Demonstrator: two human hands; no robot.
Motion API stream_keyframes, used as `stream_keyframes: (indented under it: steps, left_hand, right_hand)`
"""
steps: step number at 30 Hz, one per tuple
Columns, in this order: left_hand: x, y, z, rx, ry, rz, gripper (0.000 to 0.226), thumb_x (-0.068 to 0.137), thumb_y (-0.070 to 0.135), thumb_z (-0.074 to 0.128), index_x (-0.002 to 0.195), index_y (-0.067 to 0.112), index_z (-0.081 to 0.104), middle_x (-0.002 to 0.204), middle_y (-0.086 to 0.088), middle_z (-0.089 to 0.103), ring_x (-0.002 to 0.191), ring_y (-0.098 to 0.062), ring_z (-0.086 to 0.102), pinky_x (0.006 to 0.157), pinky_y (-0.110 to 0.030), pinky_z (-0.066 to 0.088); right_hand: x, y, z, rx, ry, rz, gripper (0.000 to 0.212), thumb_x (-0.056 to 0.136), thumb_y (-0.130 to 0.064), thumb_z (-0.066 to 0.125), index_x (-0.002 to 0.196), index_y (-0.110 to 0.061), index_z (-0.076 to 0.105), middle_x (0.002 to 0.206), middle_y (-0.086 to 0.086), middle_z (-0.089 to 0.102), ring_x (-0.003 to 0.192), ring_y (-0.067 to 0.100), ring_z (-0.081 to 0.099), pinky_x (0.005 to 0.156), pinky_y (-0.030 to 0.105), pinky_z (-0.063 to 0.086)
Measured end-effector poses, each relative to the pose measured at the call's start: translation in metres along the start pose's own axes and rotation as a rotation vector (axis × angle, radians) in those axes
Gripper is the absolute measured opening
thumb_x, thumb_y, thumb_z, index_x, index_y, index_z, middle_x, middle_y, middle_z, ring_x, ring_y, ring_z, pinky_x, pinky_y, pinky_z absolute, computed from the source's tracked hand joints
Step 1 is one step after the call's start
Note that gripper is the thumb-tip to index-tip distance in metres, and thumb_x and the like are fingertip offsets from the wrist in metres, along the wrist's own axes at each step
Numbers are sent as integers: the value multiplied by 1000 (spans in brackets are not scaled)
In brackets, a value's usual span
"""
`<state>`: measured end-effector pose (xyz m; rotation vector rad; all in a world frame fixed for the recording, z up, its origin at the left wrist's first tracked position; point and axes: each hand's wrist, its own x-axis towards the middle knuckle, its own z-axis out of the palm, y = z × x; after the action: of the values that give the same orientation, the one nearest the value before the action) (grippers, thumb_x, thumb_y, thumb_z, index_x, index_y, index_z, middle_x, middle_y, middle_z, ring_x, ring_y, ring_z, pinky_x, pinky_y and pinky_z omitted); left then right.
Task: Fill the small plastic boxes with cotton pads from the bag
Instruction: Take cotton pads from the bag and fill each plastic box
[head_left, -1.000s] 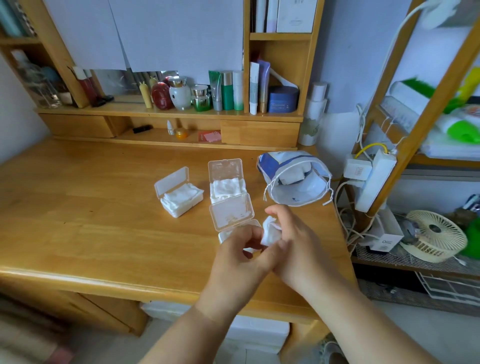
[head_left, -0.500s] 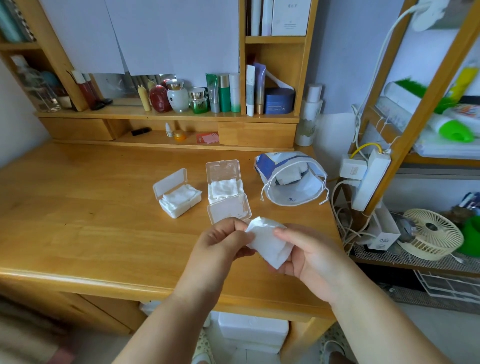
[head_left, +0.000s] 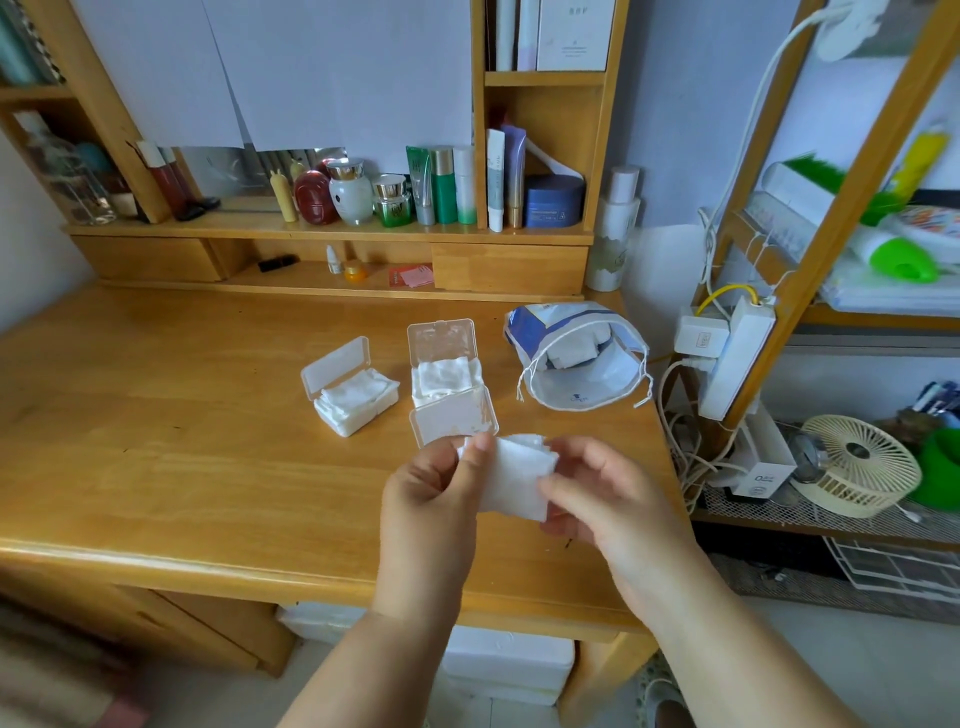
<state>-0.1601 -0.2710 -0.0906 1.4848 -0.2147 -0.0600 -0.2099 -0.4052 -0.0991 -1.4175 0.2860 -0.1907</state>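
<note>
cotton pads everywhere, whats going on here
A person is filling small plastic boxes on a wooden desk. Both hands hold a stack of cotton pads above the desk's front edge: the left hand pinches its left side, the right hand its right. Two open boxes already hold pads, the left box and the middle box. A third box's raised lid shows just behind the hands. The open bag lies to the right.

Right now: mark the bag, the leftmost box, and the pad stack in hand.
bag (head_left: 582, 387), head view, on its white inner lining near the mouth.
leftmost box (head_left: 335, 366), head view, on its raised lid.
pad stack (head_left: 514, 480), head view, on the top pad's face.
</note>
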Motion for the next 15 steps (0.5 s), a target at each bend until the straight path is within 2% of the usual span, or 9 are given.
stream_keyframes:
  steps: [1, 2, 4, 5, 7, 8, 10, 12, 15]
  left_hand:
    - [-1, 0, 1, -20, 72, 24, 24, 88, 29, 59, 74, 14, 72, 66, -3, 66, 63, -8, 56, 58, -17, 45]
    - [-1, -1, 2, -24, 127, 50, 25, 86, 32, 60, 73, 12, 70, 65, -3, 61, 61, -7, 51, 56, -17, 42]
    - [-4, -2, 4, -5, 175, 104, 33, 82, 37, 60, 71, 6, 66, 63, -8, 53, 60, -9, 45, 55, -21, 38]
    - [-7, -2, 5, -4, 180, 121, 34, 82, 37, 60, 71, 5, 66, 62, -12, 53, 60, -11, 45, 55, -22, 38]
    - [-10, -3, 8, -27, 174, 102, 32, 85, 34, 60, 72, 6, 66, 64, -22, 58, 61, -18, 50, 58, -28, 43]
    - [-11, -4, 9, -53, 173, 57, 33, 87, 34, 60, 72, 5, 66, 67, -26, 59, 62, -21, 52, 59, -32, 44]
    - [-9, -5, 9, -137, 178, -72, 31, 90, 31, 59, 72, 8, 68, 65, -20, 62, 61, -22, 54, 58, -35, 45]
    - [-8, -4, 9, -266, 153, -182, 30, 92, 28, 57, 71, 13, 73, 64, -10, 67, 56, -19, 59, 51, -29, 49]
    - [-7, -1, 7, -369, 94, -251, 30, 93, 27, 56, 75, 14, 76, 70, -9, 71, 59, -16, 65, 49, -24, 51]
  right_hand:
    - [-1, -1, 1, 53, 72, 18, 19, 79, -31, 73, 95, -21, 67, 80, 1, 71, 67, 15, 64, 57, 24, 51]
    - [-2, 0, 2, 94, 124, 39, 38, 73, -49, 71, 97, -21, 65, 80, -1, 70, 66, 16, 64, 56, 26, 51]
    - [-3, -1, 9, 92, 127, 93, 63, 60, -71, 68, 101, -24, 62, 79, -5, 70, 64, 16, 65, 57, 30, 52]
    - [-3, -1, 14, 74, 91, 117, 63, 60, -69, 71, 104, -25, 60, 79, -8, 70, 64, 17, 66, 57, 30, 53]
    - [-3, 0, 22, 95, -13, 128, 50, 68, -42, 76, 110, -21, 59, 80, -6, 72, 66, 19, 68, 58, 29, 54]
    - [-3, -1, 24, 135, -69, 120, 45, 69, -28, 72, 111, -19, 60, 82, -2, 72, 68, 20, 68, 59, 29, 54]
    - [-2, -2, 24, 211, -166, 110, 40, 66, -13, 61, 105, -17, 67, 84, 5, 72, 71, 19, 68, 61, 27, 53]
    - [-2, -2, 20, 235, -214, 97, 38, 66, -9, 55, 97, -19, 73, 82, 6, 72, 70, 16, 67, 62, 26, 53]
    - [-1, 0, 18, 259, -211, 81, 32, 69, -11, 55, 90, -22, 77, 79, 7, 72, 67, 15, 67, 59, 25, 54]
